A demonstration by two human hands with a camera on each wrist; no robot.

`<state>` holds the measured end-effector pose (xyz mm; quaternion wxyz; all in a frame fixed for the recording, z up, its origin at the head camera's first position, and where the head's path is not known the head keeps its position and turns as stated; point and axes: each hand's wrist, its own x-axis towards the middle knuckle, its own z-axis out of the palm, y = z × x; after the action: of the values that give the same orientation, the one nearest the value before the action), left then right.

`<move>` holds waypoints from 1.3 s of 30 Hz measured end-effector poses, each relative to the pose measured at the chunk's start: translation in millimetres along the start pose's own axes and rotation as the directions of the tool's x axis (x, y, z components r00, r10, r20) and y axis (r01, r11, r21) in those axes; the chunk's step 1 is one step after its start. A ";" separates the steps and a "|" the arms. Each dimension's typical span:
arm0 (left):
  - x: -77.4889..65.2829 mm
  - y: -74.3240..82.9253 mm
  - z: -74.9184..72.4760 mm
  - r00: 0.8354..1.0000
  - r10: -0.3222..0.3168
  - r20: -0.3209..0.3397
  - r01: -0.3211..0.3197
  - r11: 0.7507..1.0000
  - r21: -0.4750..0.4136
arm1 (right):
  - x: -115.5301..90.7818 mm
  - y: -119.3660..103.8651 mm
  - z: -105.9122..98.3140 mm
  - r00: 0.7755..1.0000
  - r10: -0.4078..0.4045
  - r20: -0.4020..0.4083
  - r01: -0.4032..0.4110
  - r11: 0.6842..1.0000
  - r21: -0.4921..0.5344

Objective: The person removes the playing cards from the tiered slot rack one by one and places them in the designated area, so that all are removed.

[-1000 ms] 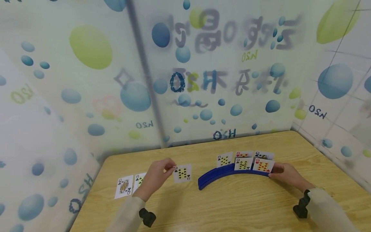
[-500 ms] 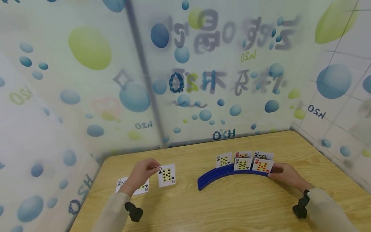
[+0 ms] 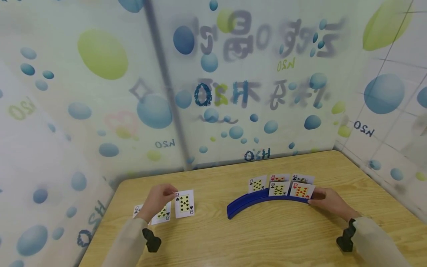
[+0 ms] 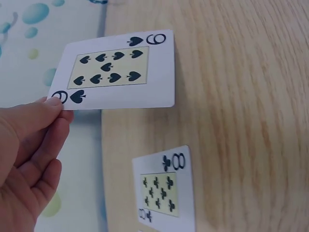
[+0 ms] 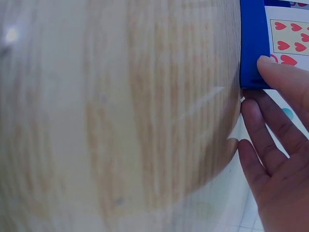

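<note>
My left hand [image 3: 156, 199] pinches a nine of spades [image 3: 184, 203] by one corner between thumb and finger. In the left wrist view, the card is face up and above the wood table, with an eight of clubs [image 4: 164, 188] lying close by. A curved blue playing card holder [image 3: 248, 203] stands to the right. My right hand [image 3: 331, 202] grips its right end; the right wrist view has the thumb on the front wall and a finger behind the end. In the holder's front row stand a nine of clubs [image 3: 279, 188] and a nine of hearts [image 3: 301, 190].
Behind these, a black eight [image 3: 257, 183], an eight of hearts [image 3: 279, 177] and a black queen [image 3: 303, 178] stand in the holder's back row. A queen [image 3: 137, 209] lies at the left, partly covered by my left hand. A patterned curtain [image 3: 227, 141] borders the table's far edge.
My left hand has moved left with the nine of spades, away from the holder and to beside the eight of clubs. The right hand stays at the holder's right end.
</note>
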<state>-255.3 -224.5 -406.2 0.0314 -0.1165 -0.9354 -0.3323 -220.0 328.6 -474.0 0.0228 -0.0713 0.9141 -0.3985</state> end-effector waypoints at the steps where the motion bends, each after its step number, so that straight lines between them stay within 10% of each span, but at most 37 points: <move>1: 0.8 -2.0 1.5 1.000 -0.014 -0.005 0.014 1.000 -0.003 | -0.3 -0.2 0.0 1.000 0.002 -0.001 -0.002 1.000 0.001; 18: 17.3 -41.6 25.9 0.980 -0.189 -0.068 0.194 0.977 0.086 | -1.5 -0.3 2.6 1.000 0.019 -0.011 -0.018 1.000 0.004; 39: 24.0 -49.0 41.4 0.961 -0.272 -0.043 0.276 0.948 0.157 | -2.5 -1.9 2.5 1.000 0.005 -0.018 -0.004 1.000 0.011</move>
<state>-289.5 -230.6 -465.2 0.0042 0.0210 -0.9660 -0.2577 -217.0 325.9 -474.3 0.0161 -0.0656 0.9122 -0.4041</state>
